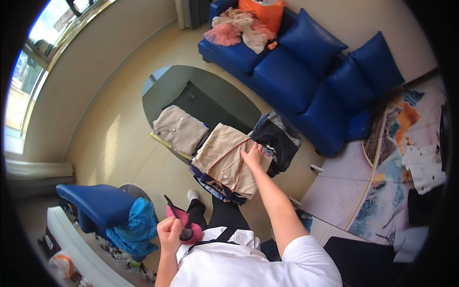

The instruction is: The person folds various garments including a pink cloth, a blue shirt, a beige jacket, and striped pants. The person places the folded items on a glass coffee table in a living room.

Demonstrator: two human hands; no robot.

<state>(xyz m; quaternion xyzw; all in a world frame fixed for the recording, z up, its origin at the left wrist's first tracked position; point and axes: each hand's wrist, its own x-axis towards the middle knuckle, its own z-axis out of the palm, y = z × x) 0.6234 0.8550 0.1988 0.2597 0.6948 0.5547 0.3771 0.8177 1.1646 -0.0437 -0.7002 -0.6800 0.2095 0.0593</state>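
My right hand (253, 156) rests on the right side of a tan folded garment (221, 160), fingers spread out over the cloth. That garment tops a stack of dark folded clothes (213, 185) at the table's near edge. Left of it lies a taupe folded garment with buttons (179, 128), with yellow cloth peeking out beneath. A heap of black and grey clothes (279, 148) sits to the right. Down by my waist, my left hand (170, 230) is closed in a fist. Beside it is a pink item with black parts (193, 233); whether my fingers grip it is hidden.
The stacks lie on an oval dark glass table (210, 88). Behind stands a blue sofa (287, 79) with cushions, pink and cream clothes (244, 28) and an orange bag (267, 14). At left, a blue chair (100, 203) carries a bright blue garment (136, 227).
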